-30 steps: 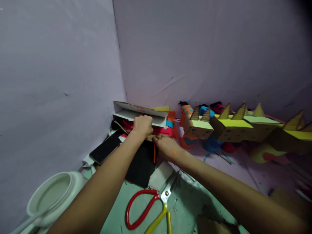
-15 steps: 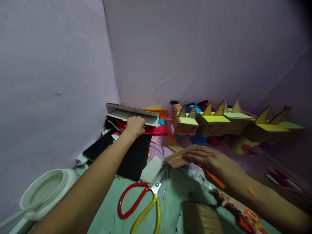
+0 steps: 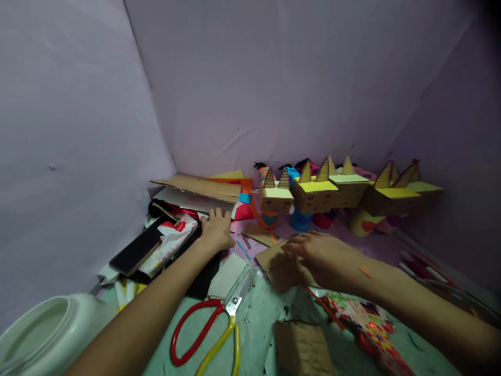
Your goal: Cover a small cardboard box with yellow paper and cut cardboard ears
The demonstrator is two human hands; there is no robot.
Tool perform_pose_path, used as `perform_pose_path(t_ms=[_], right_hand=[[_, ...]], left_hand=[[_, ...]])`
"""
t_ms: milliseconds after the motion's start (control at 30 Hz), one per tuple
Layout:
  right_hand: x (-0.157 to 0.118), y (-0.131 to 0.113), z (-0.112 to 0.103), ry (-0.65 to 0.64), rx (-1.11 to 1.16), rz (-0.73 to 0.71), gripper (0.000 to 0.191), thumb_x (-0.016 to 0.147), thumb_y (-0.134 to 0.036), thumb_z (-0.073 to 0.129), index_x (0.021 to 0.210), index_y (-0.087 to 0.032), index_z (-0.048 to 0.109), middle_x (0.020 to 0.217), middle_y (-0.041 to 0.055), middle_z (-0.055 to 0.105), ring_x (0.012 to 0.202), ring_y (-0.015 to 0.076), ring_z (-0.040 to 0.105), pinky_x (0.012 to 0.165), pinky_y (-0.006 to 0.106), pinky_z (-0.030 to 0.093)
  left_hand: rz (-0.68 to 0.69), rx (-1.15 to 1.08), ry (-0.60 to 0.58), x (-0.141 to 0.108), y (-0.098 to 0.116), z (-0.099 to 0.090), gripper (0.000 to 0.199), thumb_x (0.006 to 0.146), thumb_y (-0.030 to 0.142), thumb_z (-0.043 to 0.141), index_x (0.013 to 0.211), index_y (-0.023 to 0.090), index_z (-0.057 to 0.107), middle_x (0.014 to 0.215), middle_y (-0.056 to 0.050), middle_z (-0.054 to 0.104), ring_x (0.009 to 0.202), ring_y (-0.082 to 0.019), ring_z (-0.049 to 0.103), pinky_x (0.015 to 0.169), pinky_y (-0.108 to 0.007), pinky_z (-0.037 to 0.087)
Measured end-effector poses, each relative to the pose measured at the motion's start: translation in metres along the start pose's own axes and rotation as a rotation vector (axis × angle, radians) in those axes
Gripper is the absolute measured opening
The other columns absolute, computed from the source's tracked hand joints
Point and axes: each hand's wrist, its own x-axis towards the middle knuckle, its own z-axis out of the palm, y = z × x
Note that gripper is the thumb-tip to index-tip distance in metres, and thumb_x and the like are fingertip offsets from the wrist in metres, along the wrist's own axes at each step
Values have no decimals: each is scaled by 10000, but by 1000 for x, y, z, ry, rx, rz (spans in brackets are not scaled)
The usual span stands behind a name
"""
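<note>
Left hand (image 3: 216,232), earlier fisted, now palm-down, fingers (image 3: 212,216) spread forward

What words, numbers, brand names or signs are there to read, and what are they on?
None that I can read.
White wrapper: red marks, too blurred to tell whether they are letters.
Orange figure: a dark heart shape, no readable words.
Scissors: no readable lettering.
</note>
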Motion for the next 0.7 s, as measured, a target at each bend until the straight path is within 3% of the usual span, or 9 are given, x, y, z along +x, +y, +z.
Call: perform_pose_path(t_ms=[167, 333, 467, 567, 700], right_hand=[[21, -9, 11, 14, 22, 97, 238, 687, -136, 545, 863, -227, 677, 841, 86, 713, 800, 268, 659, 607, 303, 447], [59, -28, 25, 163, 101, 29, 270, 741, -197, 522, 976, -205, 655, 926, 89, 704, 839, 222, 656, 681, 265, 461], [92, -41, 32, 208, 95, 38, 276, 789, -275, 473, 950, -145, 656, 953, 142, 685, 863, 254, 647, 709, 308, 479], [112, -48, 33, 218, 101, 50, 274, 757, -243, 515, 968, -124, 643, 968, 153, 677, 876, 265, 642, 711, 318, 491], [130, -53, 35, 216, 128, 78, 277, 749, -169, 530, 1005, -114, 619, 1022, 164, 656, 928, 262, 625, 745, 318, 489]], left_hand=[[-23, 7, 75, 1, -1, -1, 459, 615, 247, 528, 1065, 154, 526, 1100, -152, 510, 1021, -315, 478, 805, -458, 420], [-45, 2, 126, 6, -18, -12, 390, 658, 223, 456, 1020, 177, 590, 1015, -134, 592, 952, -290, 550, 729, -368, 446], [-65, -3, 119, 10, -29, -22, 338, 646, 247, 453, 909, 210, 663, 888, -116, 669, 857, -296, 610, 653, -344, 445], [-100, 3, 89, 14, -35, -30, 276, 619, 253, 464, 761, 215, 698, 749, -116, 693, 769, -310, 634, 614, -342, 434], [-137, -3, 60, 20, -43, -38, 267, 615, 294, 483, 730, 211, 709, 721, -124, 699, 731, -313, 642, 561, -321, 421]])
